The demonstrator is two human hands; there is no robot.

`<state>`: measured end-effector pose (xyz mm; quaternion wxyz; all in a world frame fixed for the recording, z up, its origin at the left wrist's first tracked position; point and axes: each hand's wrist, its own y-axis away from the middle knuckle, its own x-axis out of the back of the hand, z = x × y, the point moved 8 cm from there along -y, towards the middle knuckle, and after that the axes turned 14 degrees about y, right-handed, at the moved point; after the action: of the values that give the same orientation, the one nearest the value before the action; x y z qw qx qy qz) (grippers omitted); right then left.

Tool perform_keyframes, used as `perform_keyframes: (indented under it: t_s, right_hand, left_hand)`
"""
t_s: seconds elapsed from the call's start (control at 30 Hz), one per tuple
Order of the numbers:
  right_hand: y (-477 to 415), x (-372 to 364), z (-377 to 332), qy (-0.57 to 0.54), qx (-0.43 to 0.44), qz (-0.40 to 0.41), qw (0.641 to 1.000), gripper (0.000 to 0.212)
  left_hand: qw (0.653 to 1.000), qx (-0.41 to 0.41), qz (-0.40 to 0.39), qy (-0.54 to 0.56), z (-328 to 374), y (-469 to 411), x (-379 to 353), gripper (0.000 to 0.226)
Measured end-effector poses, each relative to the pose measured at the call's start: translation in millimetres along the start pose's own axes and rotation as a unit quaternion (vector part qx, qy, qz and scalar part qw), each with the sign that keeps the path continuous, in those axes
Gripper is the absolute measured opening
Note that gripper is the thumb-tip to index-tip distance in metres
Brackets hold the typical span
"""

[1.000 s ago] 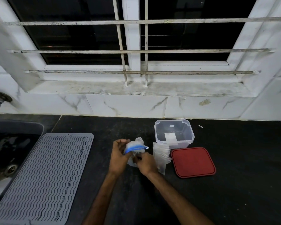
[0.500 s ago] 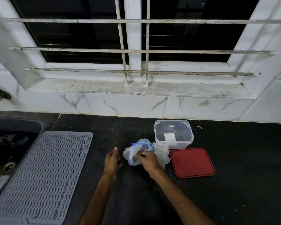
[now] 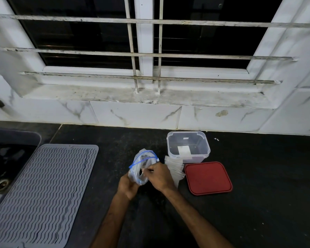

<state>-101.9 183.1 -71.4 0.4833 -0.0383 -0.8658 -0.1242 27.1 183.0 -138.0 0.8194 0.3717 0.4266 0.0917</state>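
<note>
1. Left hand (image 3: pixel 128 187) has come back to the zip bag (image 3: pixel 141 166); half a second ago it lay loose on the counter (image 3: pixel 261 185) while the other hand held the bag alone.
2. It now cups the bag's lower end, fingers curled round it. Right hand (image 3: pixel 158 177) pinches the near rim of the mouth, close to the blue zip strip.
3. Bag is held just above the counter, left of the stack of clear bags (image 3: pixel 174 170), with the tub (image 3: pixel 188 147) beyond it to the right.
4. Step in hand looks like opening the mouth. Best done by steadying the base, pulling the rims apart evenly and keeping the mouth turned up. The film is thin, so a hard tug could tear it at the zip.
5. Materials:
   - Bag: crumpled, cloudy film; contents unclear.
   - Tub: clear rigid plastic, rounded corners, white label.
   - Red lid (image 3: pixel 208 178): flat, rounded rectangle, lying beside the tub.
   - Drying mat (image 3: pixel 43 194): grey, wavy ribs.
   - Counter: dark speckled stone.
   - Sink (image 3: pixel 9 158): far left.
</note>
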Motion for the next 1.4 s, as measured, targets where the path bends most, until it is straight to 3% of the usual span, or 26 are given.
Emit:
perform_keyframes:
  t_s: [0.1, 0.2, 0.37, 0.43, 0.53, 0.67, 0.83, 0.93, 1.1, 1.23, 1.4]
  right_hand:
    - [-0.8, 10.7, -5.2, 0.044, 0.002, 0.033, 0.998, 0.031]
    - [1.8, 9.2, -14.0, 0.111, 0.013, 0.025, 0.993, 0.028]
    - [-1.5, -4.6, -19.0, 0.214, 0.000, -0.072, 0.974, 0.028]
    - [-0.6, -6.5, -14.6, 0.157, -0.005, -0.081, 0.984, 0.024]
    - [2.6, 2.2, -3.3, -0.023, 0.013, -0.002, 1.000, 0.018]
    - [0.1, -4.0, 11.3, -0.136, -0.012, -0.020, 0.990, 0.013]
    - [-2.7, -8.3, 12.4, -0.139, 0.011, -0.044, 0.989, 0.013]
    - [-2.9, -2.2, 8.9, -0.134, 0.047, -0.053, 0.988, 0.013]
    - [2.0, -6.6, -2.9, -0.137, 0.081, -0.092, 0.983, 0.019]
    - [9.6, -12.3, -6.1, -0.280, -0.012, -0.130, 0.951, 0.010]
    - [16.0, -25.9, -1.9, -0.350, -0.123, -0.188, 0.909, 0.028]
  left_hand:
    - [1.000, -0.016, 0.016, 0.001, 2.6, -3.0, 3.6, 0.042]
    - [0.999, -0.007, 0.028, 0.019, 1.2, -5.2, 14.2, 0.039]
    - [0.999, 0.019, 0.002, 0.035, -4.9, 1.2, 9.8, 0.052]
    - [0.998, 0.010, -0.031, 0.048, 0.5, 1.5, 1.3, 0.054]
    - [0.992, -0.018, -0.084, 0.096, 14.4, -1.7, -8.6, 0.065]
    - [0.984, -0.024, -0.124, 0.125, 15.2, -0.3, -20.4, 0.073]
    - [0.977, -0.011, -0.155, 0.149, 9.7, 4.1, -36.4, 0.065]
    - [0.979, -0.022, -0.112, 0.167, 10.8, -0.6, -34.3, 0.034]
    - [0.975, -0.060, -0.083, 0.197, 19.8, -4.7, -40.2, 0.045]
    - [0.972, -0.100, -0.111, 0.179, 29.2, 0.4, -47.3, 0.073]
    - [0.968, -0.125, -0.148, 0.158, 30.8, 12.6, -48.8, 0.092]
